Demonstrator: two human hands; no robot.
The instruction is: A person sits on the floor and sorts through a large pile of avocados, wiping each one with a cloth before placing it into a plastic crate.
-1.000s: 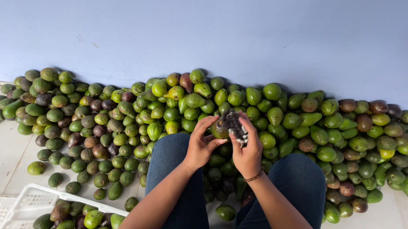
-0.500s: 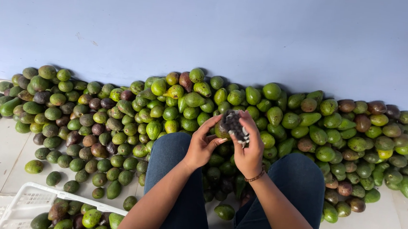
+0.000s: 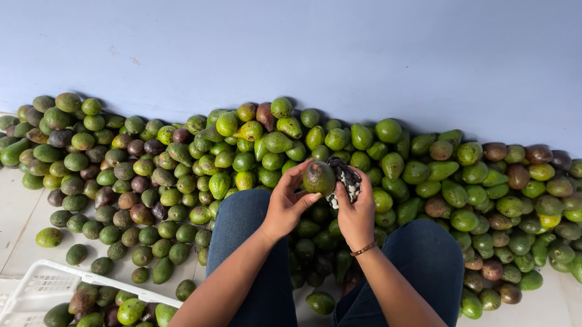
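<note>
One avocado (image 3: pixel 319 177) sits pinched in the left hand (image 3: pixel 288 201); beside it, the right hand (image 3: pixel 356 210) clutches one patterned cloth (image 3: pixel 347 180). Left of the avocado, one white crate (image 3: pixel 32 287) holds several avocados.

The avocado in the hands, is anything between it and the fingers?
On the left, nothing: the left hand touches the green-brown oval avocado directly. On the right, a black-and-white patterned cloth sits between it and the right hand.

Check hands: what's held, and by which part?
Left hand cups a green avocado by its side; right hand presses a black-and-white cloth against it.
</note>
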